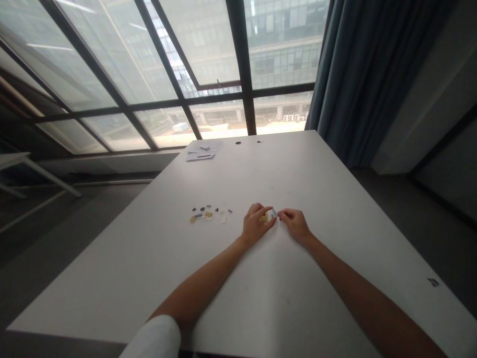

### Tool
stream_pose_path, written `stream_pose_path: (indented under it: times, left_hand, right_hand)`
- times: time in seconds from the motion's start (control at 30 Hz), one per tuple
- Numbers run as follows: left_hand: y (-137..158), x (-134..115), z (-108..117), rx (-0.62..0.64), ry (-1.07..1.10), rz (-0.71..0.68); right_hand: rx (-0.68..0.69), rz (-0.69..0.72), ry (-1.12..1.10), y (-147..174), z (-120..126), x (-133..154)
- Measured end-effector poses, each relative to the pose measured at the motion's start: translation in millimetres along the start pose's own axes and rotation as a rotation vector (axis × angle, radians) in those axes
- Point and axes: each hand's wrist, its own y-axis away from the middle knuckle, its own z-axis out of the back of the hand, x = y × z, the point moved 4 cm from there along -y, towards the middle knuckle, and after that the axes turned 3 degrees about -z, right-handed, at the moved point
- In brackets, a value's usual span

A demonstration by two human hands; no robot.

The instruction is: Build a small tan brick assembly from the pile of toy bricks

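Note:
My left hand point(256, 223) is closed around a small building-brick assembly point(272, 214), with thumb and fingers on its near and far sides. Tan, white and grey parts of it show between the fingers. At its right end, the fingertips of my right hand point(295, 222) are pinched together close against it. Whatever lies in that pinch is too small to make out. To the left of my hands, several loose bricks lie scattered on the table, among them a tan brick point(208, 214), a round tan piece point(193, 219) and a dark grey brick point(202, 209).
The white table point(149, 278) reaches toward the windows. Papers point(201, 155) with a dark pen-like object lie at its far left corner. A small black disc point(238, 142) is near the far edge. A dark-marked scrap point(433, 282) lies near the right edge. A blue curtain point(346, 84) hangs beyond.

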Motion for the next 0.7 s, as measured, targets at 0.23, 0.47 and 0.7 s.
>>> stream_pose_path:
  times: [0.23, 0.47, 0.7]
  left_hand:
    - [7.6, 8.1, 1.3, 0.059, 0.064, -0.036]
    - [11.3, 9.4, 2.3, 0.113, 0.089, -0.069]
    - [12.2, 12.2, -0.7, 0.143, 0.107, -0.084]
  right_hand:
    - [0.143, 0.356, 0.24, 4.7, 9.4, 19.7]
    - [0.147, 0.461, 0.348, 9.1, 3.2, 21.5]
    - [0.123, 0.493, 0.393, 11.0, 2.8, 20.4]
